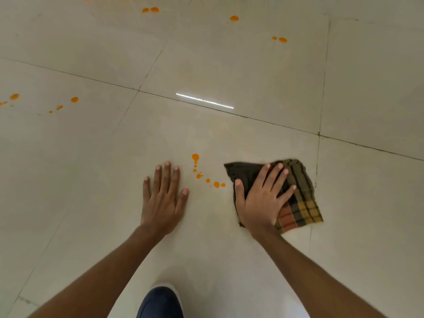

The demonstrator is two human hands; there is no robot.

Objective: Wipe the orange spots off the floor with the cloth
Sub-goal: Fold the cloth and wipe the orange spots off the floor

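A trail of orange spots (199,171) runs across the pale tiled floor (229,65), between my two hands. My right hand (261,198) presses flat on a dark checked cloth (300,203) just right of the trail, fingers spread over it. My left hand (164,198) lies flat on the bare floor to the left of the trail, fingers apart, holding nothing. More orange spots lie farther off: a group at far left (74,99), a pair at the top (150,9), one spot (234,18) and another pair (280,39) at upper right.
Dark grout lines (321,88) cross the tiles. A bright strip of reflected light (204,101) shows ahead. A dark blue knee or trouser leg (160,301) sits at the bottom edge between my forearms.
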